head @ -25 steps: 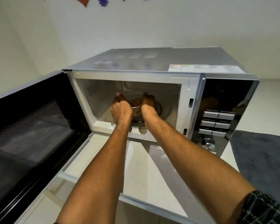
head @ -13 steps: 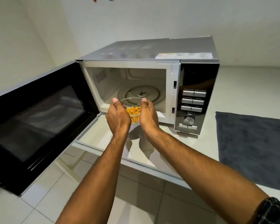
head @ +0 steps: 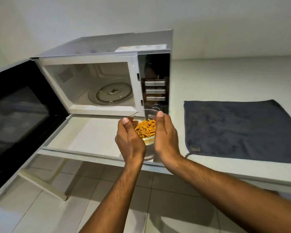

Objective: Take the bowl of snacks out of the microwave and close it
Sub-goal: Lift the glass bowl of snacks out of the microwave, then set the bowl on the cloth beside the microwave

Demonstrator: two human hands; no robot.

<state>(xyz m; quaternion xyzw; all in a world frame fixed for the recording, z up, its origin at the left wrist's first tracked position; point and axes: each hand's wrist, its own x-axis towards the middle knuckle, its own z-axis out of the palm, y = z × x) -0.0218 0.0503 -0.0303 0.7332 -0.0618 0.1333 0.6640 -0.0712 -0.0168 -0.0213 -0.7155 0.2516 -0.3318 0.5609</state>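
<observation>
Both palms hide most of the glass bowl (head: 148, 140); beside it, the microwave's open door (head: 20, 115) is cut off leftward.

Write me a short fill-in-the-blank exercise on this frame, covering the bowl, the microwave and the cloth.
1. The glass bowl of orange snacks is held between ____ hands, the left hand and the right hand.
2. The microwave door stands ____.
3. The round plate inside the microwave is ____.
4. The grey cloth lies to the ____ of the microwave.

Missing words: both; open; empty; right
</observation>
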